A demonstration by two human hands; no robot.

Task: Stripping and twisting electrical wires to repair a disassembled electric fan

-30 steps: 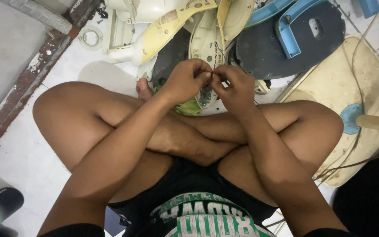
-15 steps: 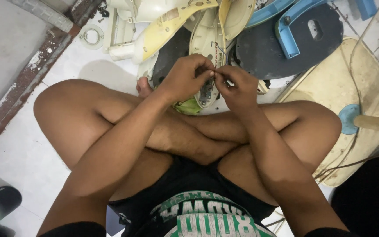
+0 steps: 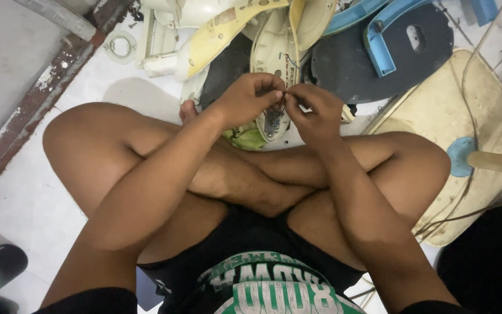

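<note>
Near the frame's centre, above the crossed legs (image 3: 251,174), the left hand (image 3: 245,100) and right hand (image 3: 315,113) met, fingertips pinched on thin wires over a cream housing (image 3: 271,52). This looked like wire-twisting; the next move would call for a steady pinch and small turns. The fingers hid the wire ends, and the plastic parts (image 3: 216,29) beyond were cut off at the top edge.

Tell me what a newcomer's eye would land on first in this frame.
Centre frame, the left hand and right hand meet fingertip to fingertip, pinching something too small to tell, above crossed bare legs. Under them lies a cream plastic housing; a dark round base with blue parts sits at upper right.
</note>
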